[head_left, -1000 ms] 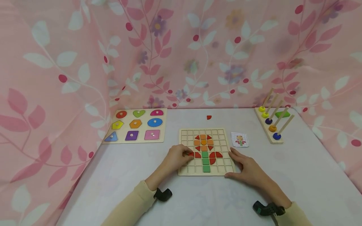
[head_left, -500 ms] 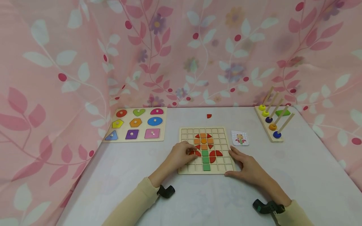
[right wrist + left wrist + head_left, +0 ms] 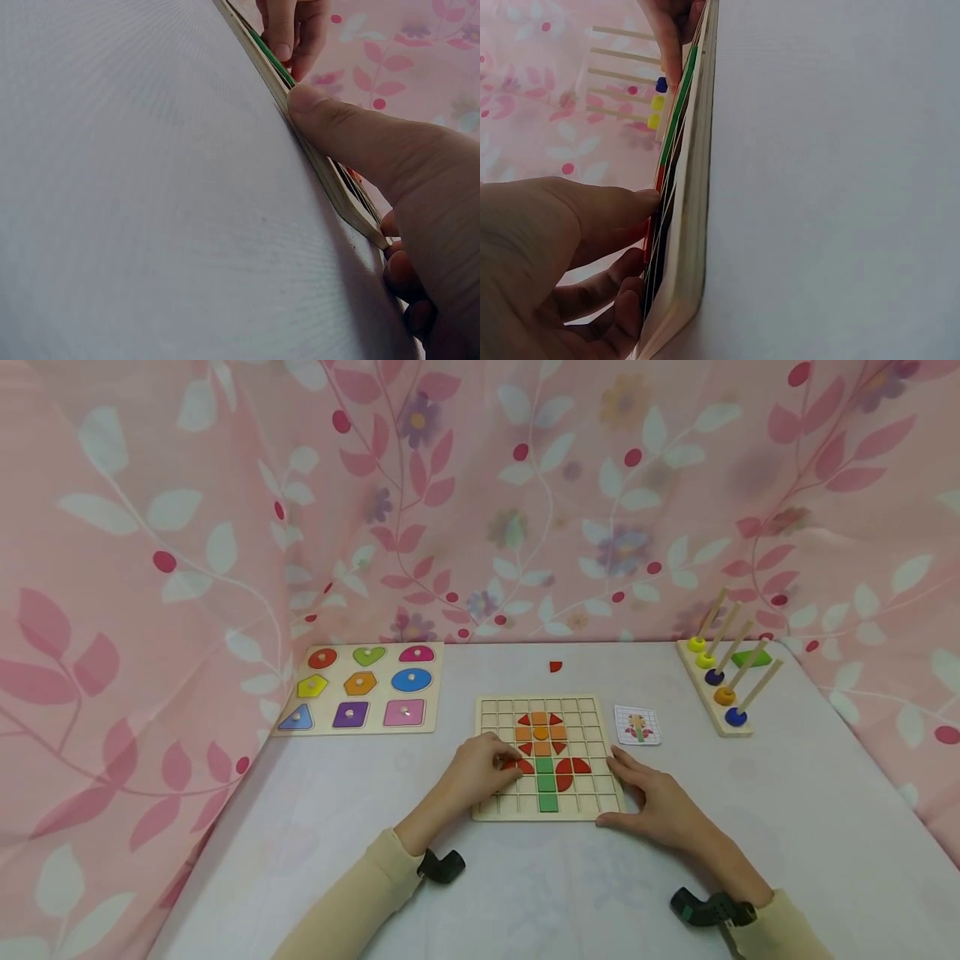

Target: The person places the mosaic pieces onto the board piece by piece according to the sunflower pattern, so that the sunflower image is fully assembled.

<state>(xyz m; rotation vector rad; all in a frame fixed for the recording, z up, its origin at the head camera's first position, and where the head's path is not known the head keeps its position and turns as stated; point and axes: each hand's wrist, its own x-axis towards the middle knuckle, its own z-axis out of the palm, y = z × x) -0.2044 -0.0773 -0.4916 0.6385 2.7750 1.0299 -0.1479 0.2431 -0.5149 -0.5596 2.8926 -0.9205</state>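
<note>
A square wooden grid board (image 3: 581,807) lies on the table, bearing a flower of coloured pieces. Orange squares and red triangles form the bloom, green squares (image 3: 548,802) the stem. My left hand (image 3: 471,771) reaches over the board's left half, thumb and fingertips around a red quarter-circle piece (image 3: 513,766) left of the stem; the fingers partly hide it. In the left wrist view the thumb (image 3: 622,206) is right at the red piece. My right hand (image 3: 656,802) holds the board's front right corner, thumb (image 3: 337,124) at the front edge and fingers along the right side.
A loose red quarter-circle (image 3: 556,667) lies behind the board. Right of it is a small pattern card (image 3: 637,726). A knobbed shape puzzle (image 3: 427,714) lies at the back left. A peg stand (image 3: 733,727) with coloured beads stands at the back right, a green piece (image 3: 752,657) beside it.
My left hand has slid slightly right and forward over the board, toward the stem, then stayed nearly still. The right hand keeps its place at the corner. The head view has shifted slightly.
</note>
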